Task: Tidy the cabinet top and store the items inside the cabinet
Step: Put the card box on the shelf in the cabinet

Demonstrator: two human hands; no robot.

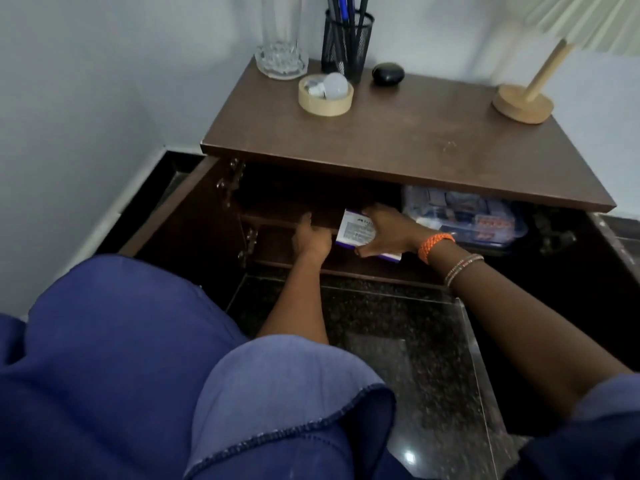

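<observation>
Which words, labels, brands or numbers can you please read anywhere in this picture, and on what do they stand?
None can be read for certain.
White and purple cardboard box held by the right hand: dark printed lines, too blurred to read.
Clear plastic container inside the cabinet: red and white packets, print too blurred to read.
Items on the brown cabinet top: no text visible.

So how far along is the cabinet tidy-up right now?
Partly done. The cabinet doors are open and a clear plastic bag of packets already lies inside. In hand: the right hand holds a white-and-purple box at the shelf, left hand beside it. Left on top: tape roll with bulb, glass vase, mesh pen holder, black oval case.
</observation>
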